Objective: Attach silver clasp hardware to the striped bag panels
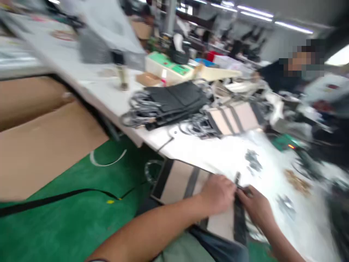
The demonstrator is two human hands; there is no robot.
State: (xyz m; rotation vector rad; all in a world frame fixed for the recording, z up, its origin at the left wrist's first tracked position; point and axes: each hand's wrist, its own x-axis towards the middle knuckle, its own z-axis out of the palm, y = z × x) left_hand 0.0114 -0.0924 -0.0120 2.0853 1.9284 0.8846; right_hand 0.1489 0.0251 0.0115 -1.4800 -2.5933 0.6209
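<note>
A beige panel with black bands (178, 178) lies slanted across my lap, against the table's edge. My left hand (219, 193) rests over its right part, fingers curled and pressed together at a dark strip. Close beside it, my right hand (252, 202) pinches the end of a small dark piece (238, 179) at the panel's right edge. Blur hides the exact shape of that piece and what lies under my left fingers.
On the white table (196, 153) are a stack of black panels (174, 100), more beige panels (237, 118), piles of small metal parts (253, 160) and brassy pieces (297, 182). A cardboard box (49, 145) stands at left. Another person (280, 74) is across the table.
</note>
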